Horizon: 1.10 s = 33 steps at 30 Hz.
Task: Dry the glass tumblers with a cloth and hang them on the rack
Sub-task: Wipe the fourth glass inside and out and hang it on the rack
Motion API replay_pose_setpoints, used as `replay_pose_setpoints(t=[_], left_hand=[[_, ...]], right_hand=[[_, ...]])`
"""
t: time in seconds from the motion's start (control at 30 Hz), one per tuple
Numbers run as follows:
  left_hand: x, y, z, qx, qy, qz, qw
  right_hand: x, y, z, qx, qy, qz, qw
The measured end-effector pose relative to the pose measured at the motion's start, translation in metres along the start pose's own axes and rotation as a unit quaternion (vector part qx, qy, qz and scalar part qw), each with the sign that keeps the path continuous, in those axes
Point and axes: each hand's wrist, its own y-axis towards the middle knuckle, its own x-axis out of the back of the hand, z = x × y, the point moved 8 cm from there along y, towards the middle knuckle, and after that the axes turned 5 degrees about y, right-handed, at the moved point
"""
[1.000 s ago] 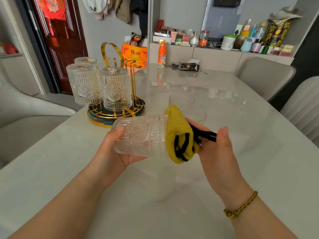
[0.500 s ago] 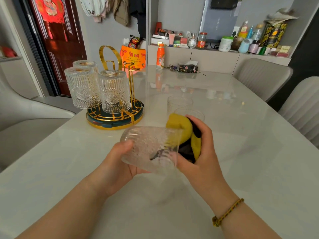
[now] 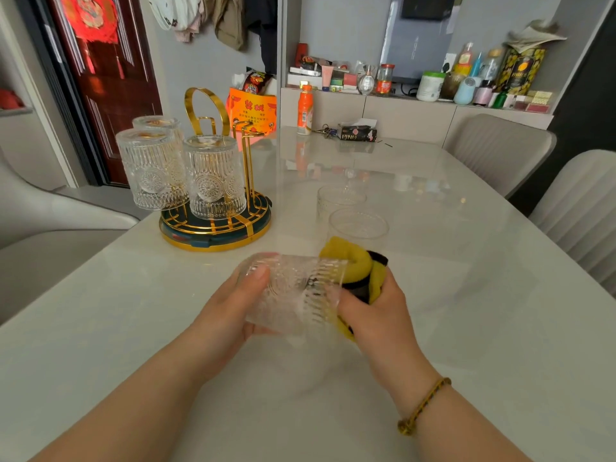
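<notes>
My left hand (image 3: 230, 305) grips an embossed glass tumbler (image 3: 293, 295) lying on its side above the table, mouth to the right. My right hand (image 3: 370, 311) holds a yellow and black cloth (image 3: 358, 265) bunched at the tumbler's mouth, with fingers and part of the cloth pushed inside the glass. Two more tumblers stand upright just behind, the nearer tumbler (image 3: 358, 226) and the farther tumbler (image 3: 340, 201). At the left stands a gold wire rack (image 3: 216, 228) with three tumblers (image 3: 213, 178) hung upside down on its pegs.
The white glossy table (image 3: 466, 295) reaches far back, with an orange bottle (image 3: 305, 110), keys and a dark tissue pack (image 3: 358, 133) at its far end. Beige chairs (image 3: 500, 151) stand along the right side and another at the left. A cluttered shelf lines the back wall.
My right hand has pushed the cloth from outside the rim into the tumbler's mouth. The glass has tilted slightly and moved closer to the two standing tumblers.
</notes>
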Motion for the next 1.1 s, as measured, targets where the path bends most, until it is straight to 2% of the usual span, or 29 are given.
replay_pose_setpoints(t=[0.07, 0.1, 0.17, 0.27, 0.33, 0.37, 0.43, 0.5, 0.57, 0.67, 0.73, 0.83, 0.9, 1.0, 1.03, 1.1], left_hand=[[0.004, 0.003, -0.001, -0.027, -0.01, -0.015, 0.999], [0.003, 0.003, -0.001, -0.022, -0.017, -0.012, 1.0], [0.0, 0.003, 0.004, 0.01, -0.035, -0.002, 0.999], [-0.005, 0.001, 0.013, 0.069, -0.008, 0.024, 0.997], [-0.006, 0.001, 0.014, 0.076, 0.031, 0.034, 0.996], [-0.005, 0.0, 0.011, 0.06, 0.039, 0.029, 0.997], [0.0, 0.002, 0.004, 0.007, 0.041, 0.011, 0.999], [0.004, 0.001, -0.003, -0.045, 0.073, 0.01, 0.996], [0.003, 0.002, -0.003, -0.052, 0.074, 0.012, 0.996], [0.002, 0.001, 0.004, 0.003, 0.03, 0.003, 1.0], [0.0, 0.002, 0.014, 0.062, 0.047, 0.002, 0.997], [-0.003, 0.001, 0.013, 0.071, 0.062, 0.007, 0.996], [0.002, 0.003, 0.007, 0.023, 0.035, -0.012, 0.999], [0.008, 0.007, 0.004, -0.02, -0.002, -0.009, 1.0], [0.005, 0.007, 0.005, -0.015, -0.011, 0.001, 1.0], [-0.001, 0.005, 0.006, 0.005, -0.027, 0.022, 0.999]], right_hand=[[-0.002, 0.0, -0.017, -0.091, 0.109, 0.003, 0.99], [-0.001, 0.0, -0.02, -0.103, 0.119, 0.001, 0.988], [0.001, 0.0, -0.017, -0.073, 0.06, -0.008, 0.996], [0.005, -0.001, 0.006, 0.031, -0.055, -0.037, 0.997], [0.006, -0.001, 0.014, 0.076, -0.079, -0.044, 0.993], [0.007, -0.001, 0.012, 0.07, -0.071, -0.041, 0.994], [0.006, 0.0, 0.0, -0.007, 0.01, -0.021, 1.0], [-0.006, -0.004, -0.02, -0.133, 0.139, 0.029, 0.981], [-0.01, -0.007, -0.026, -0.166, 0.161, 0.039, 0.972], [0.003, -0.001, -0.001, -0.028, 0.012, -0.011, 0.999], [0.003, -0.002, 0.017, 0.06, -0.066, -0.017, 0.996], [0.003, -0.006, 0.022, 0.099, -0.092, -0.027, 0.991], [0.004, -0.004, 0.012, 0.051, -0.033, -0.039, 0.997], [-0.002, -0.004, -0.014, -0.083, 0.112, -0.017, 0.99], [-0.002, -0.004, -0.018, -0.101, 0.122, -0.013, 0.987], [0.003, -0.002, -0.015, -0.086, 0.1, -0.032, 0.991]])
